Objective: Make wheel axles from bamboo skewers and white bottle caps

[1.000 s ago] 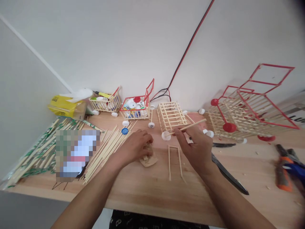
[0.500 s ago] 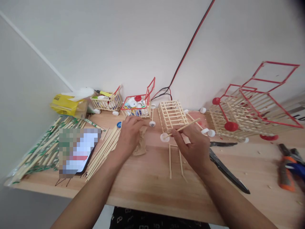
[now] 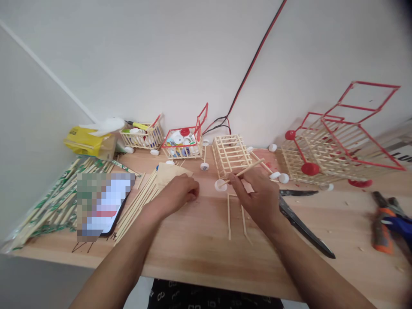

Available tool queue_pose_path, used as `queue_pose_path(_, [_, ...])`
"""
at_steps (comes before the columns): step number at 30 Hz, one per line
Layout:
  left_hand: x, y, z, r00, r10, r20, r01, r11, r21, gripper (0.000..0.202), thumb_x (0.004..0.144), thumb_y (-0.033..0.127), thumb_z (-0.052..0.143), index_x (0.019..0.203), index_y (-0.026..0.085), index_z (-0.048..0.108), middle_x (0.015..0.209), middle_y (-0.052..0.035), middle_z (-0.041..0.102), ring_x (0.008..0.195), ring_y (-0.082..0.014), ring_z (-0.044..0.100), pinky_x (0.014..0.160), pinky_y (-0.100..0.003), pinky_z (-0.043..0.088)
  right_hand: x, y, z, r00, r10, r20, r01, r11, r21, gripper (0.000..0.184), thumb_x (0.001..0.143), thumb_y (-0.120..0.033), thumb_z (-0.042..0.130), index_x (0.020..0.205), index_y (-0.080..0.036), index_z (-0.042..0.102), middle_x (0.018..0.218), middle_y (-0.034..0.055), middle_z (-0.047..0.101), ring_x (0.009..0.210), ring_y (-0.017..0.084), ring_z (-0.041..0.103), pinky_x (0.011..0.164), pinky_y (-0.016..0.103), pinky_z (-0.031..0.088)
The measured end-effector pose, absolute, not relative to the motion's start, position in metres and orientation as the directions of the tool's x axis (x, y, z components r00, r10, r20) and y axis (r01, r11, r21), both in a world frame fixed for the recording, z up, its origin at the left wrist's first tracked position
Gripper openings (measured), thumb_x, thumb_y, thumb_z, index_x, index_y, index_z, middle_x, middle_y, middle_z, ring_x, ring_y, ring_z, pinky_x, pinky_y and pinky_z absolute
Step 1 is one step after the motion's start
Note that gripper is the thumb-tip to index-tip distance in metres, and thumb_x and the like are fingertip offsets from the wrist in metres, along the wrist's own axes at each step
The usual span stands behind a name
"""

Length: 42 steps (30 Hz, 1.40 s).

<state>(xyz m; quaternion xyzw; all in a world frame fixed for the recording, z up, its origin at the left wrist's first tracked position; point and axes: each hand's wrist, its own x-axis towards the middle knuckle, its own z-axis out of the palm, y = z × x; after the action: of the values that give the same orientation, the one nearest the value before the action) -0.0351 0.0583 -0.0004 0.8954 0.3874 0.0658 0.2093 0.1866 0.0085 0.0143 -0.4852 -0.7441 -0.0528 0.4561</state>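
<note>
My right hand point(image 3: 260, 195) pinches a thin wooden stick point(image 3: 247, 168), whose lower end is at a small whitish cap point(image 3: 220, 185) on the table. My left hand point(image 3: 178, 193) is closed with its fingers curled, and nothing shows in it. Just behind it, a piece of beige paper or tissue point(image 3: 165, 173) lies over the ends of loose sticks point(image 3: 138, 201). Past my right hand stands a slatted stick basket point(image 3: 233, 154). Joined sticks in a U-shaped frame point(image 3: 229, 216) lie flat in front of the cap.
Scissors point(image 3: 307, 231) and pliers point(image 3: 383, 231) lie to the right. Stick carts with red parts point(image 3: 341, 141) stand beyond them. At the back left are a cap-filled cart point(image 3: 183, 146) and a yellow packet point(image 3: 85, 141). A phone point(image 3: 109, 206) rests beside bagged sticks point(image 3: 51, 206).
My left hand has come toward me and turned, its fingers now curled. The crumpled tissue beneath it now lies spread to the left, behind the hand. My right hand has hardly moved.
</note>
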Motion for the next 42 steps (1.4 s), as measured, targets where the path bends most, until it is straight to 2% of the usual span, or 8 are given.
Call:
queue_pose_path(6, [-0.032,0.060,-0.005,0.568,0.819,0.082,0.749,-0.556,0.360,0.015,0.077,0.006,0.052,0.076,0.016,0.064,0.080,-0.0050,0.065,0.082,-0.0205,0.055,0.075,-0.031,0.040,0.185,0.008,0.011,-0.128,0.682,0.720,0.769,0.527,-0.362,0.018,0.088,-0.023,0.056,0.070,-0.019,0.059,0.067,0.0026,0.064,0.066,0.017,0.059,0.066,0.030,0.041])
queue_pose_path(9, [-0.024,0.054,-0.006,0.574,0.799,0.179,0.642,-0.576,0.506,0.019,0.078,0.008,0.056,0.093,0.017,0.065,0.092,-0.0045,0.067,0.091,-0.0196,0.057,0.082,-0.032,0.042,0.185,0.008,0.010,-0.130,0.676,0.725,0.773,0.528,-0.353,0.020,0.088,-0.024,0.056,0.069,-0.019,0.057,0.066,0.0025,0.064,0.066,0.017,0.058,0.065,0.030,0.041])
queue_pose_path(14, [-0.010,0.042,-0.006,0.603,0.780,0.170,0.501,-0.535,0.680,0.050,0.071,0.016,0.071,0.119,0.023,0.058,0.108,-0.0036,0.066,0.099,-0.0205,0.059,0.088,-0.034,0.044,0.185,0.008,0.010,-0.136,0.665,0.735,0.789,0.521,-0.326,0.022,0.088,-0.024,0.055,0.067,-0.020,0.055,0.065,0.0015,0.063,0.064,0.016,0.057,0.063,0.029,0.039])
queue_pose_path(20, [0.002,0.035,-0.004,0.533,0.826,0.185,0.443,-0.458,0.771,0.057,0.067,0.023,0.077,0.121,0.022,0.056,0.118,-0.0048,0.064,0.105,-0.0213,0.058,0.091,-0.034,0.045,0.184,0.009,0.009,-0.170,0.674,0.719,0.789,0.530,-0.311,0.020,0.088,-0.024,0.056,0.069,-0.020,0.056,0.067,0.0013,0.064,0.066,0.016,0.057,0.065,0.029,0.038])
queue_pose_path(29, [-0.005,0.038,-0.002,0.533,0.825,0.185,0.458,-0.466,0.757,0.048,0.070,0.024,0.075,0.116,0.021,0.059,0.110,-0.0041,0.066,0.101,-0.0199,0.059,0.089,-0.032,0.044,0.183,0.010,0.007,-0.219,0.673,0.706,0.780,0.556,-0.288,0.019,0.088,-0.023,0.056,0.070,-0.020,0.054,0.067,0.0011,0.063,0.066,0.016,0.057,0.068,0.030,0.038])
queue_pose_path(32, [-0.018,0.044,0.004,0.589,0.806,0.065,0.488,-0.419,0.766,0.019,0.078,0.017,0.064,0.097,0.019,0.064,0.096,-0.0021,0.068,0.086,-0.0156,0.061,0.076,-0.025,0.046,0.184,0.010,0.007,-0.191,0.689,0.699,0.795,0.526,-0.301,0.022,0.089,-0.024,0.056,0.067,-0.020,0.053,0.066,0.0013,0.062,0.066,0.016,0.056,0.067,0.030,0.038])
queue_pose_path(36, [-0.032,0.044,0.007,0.669,0.743,-0.030,0.602,-0.517,0.608,0.013,0.078,0.008,0.055,0.078,0.017,0.064,0.078,-0.0001,0.066,0.077,-0.0152,0.059,0.072,-0.026,0.041,0.184,0.010,0.008,-0.177,0.696,0.696,0.798,0.515,-0.313,0.022,0.089,-0.025,0.055,0.068,-0.020,0.054,0.067,0.0015,0.063,0.066,0.016,0.056,0.067,0.030,0.038])
queue_pose_path(42, [-0.034,0.026,0.003,0.642,0.766,-0.027,0.692,-0.565,0.449,0.015,0.078,0.006,0.052,0.074,0.017,0.062,0.081,-0.0028,0.061,0.081,-0.0178,0.056,0.074,-0.029,0.041,0.184,0.009,0.008,-0.187,0.694,0.695,0.792,0.525,-0.312,0.023,0.089,-0.025,0.055,0.066,-0.021,0.052,0.067,0.0018,0.063,0.067,0.017,0.056,0.069,0.031,0.039])
